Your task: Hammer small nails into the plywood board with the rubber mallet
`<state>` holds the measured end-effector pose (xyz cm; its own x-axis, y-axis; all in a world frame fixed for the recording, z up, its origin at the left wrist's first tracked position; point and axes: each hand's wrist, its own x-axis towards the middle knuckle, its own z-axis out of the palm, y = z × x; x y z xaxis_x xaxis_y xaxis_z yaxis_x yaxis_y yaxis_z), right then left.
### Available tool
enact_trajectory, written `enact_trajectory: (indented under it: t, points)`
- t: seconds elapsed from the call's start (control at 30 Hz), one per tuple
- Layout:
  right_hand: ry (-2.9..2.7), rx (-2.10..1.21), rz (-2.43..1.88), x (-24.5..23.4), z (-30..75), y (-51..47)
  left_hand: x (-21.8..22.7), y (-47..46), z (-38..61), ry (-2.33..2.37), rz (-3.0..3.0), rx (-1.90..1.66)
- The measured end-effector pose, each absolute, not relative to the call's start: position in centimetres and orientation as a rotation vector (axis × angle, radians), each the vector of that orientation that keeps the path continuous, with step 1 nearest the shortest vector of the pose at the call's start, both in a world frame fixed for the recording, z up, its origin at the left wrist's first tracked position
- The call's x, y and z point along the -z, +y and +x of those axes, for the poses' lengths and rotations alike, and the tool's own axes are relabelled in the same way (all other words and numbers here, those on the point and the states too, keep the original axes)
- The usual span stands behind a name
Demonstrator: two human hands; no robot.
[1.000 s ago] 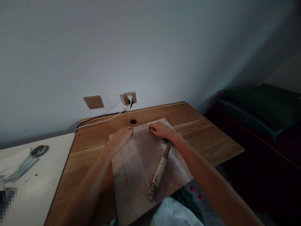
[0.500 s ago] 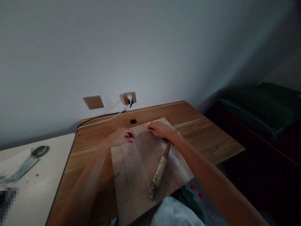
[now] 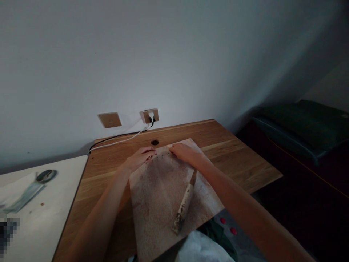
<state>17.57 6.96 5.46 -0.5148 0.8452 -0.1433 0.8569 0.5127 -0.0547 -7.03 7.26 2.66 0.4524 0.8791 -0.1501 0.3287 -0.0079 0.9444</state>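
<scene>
A pale square board lies on the wooden desk, its near corner hanging over the desk edge. A hammer with a worn, paint-stained handle rests on the board, its head hidden under my right forearm. My left hand rests at the board's far left edge, fingers curled, fingertips near a row of small dots that may be nails. My right hand lies palm down on the far edge, fingers together and pressed to the board. What either hand pinches is too small to make out.
A cable hole sits in the desk behind the board. Two wall plates hold a plug with white and black cables. A white table with a grey tool stands at the left. A dark cushioned seat is at the right.
Both hands shifted slightly along the board's far edge; the right hand moved a little left and flattened. The view tilted slightly. The hammer stayed where it lay.
</scene>
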Motion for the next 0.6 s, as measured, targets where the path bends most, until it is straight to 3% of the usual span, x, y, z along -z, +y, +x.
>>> enact_trajectory:
  t: [0.13,0.3,0.6]
  points:
    - [2.667,0.183,1.483,-6.5,17.6,6.8,-2.6,7.6,-6.5,1.314,1.885,-0.602]
    - [2.687,0.249,1.511,-7.3,17.0,7.2,-3.1,6.7,-5.4,1.537,2.309,-0.243]
    - [2.607,0.312,1.617,-6.4,15.8,7.1,-3.2,5.7,-4.6,1.562,2.637,-0.034]
